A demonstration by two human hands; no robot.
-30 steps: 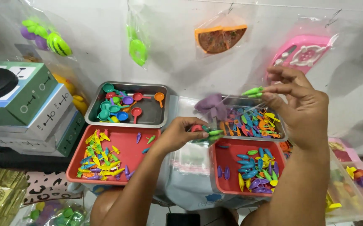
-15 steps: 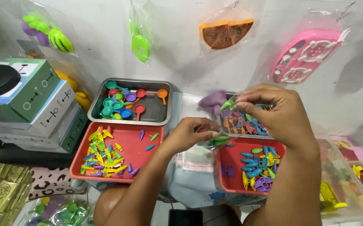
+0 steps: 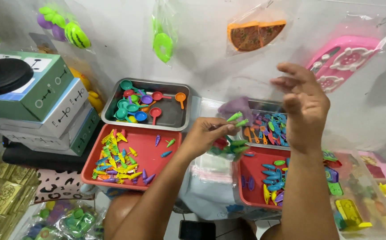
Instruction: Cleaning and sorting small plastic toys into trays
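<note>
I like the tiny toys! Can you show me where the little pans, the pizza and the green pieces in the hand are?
little pans (image 3: 133,106), head view, on a teal pan in the steel tray.
pizza (image 3: 255,34), head view, on its brown topping.
green pieces (image 3: 237,119), head view, between the two, at the left hand's fingertips.

Green-and-white boxes (image 3: 37,104) stacked left; clear toy bags (image 3: 255,33) hang above.

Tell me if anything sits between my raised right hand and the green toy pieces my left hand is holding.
Nothing visible does. The right hand is lifted, fingers spread, apart from the left hand, which pinches the green pieces. Only open air lies between them; the metal tray of coloured utensils sits lower, behind that gap.
</note>
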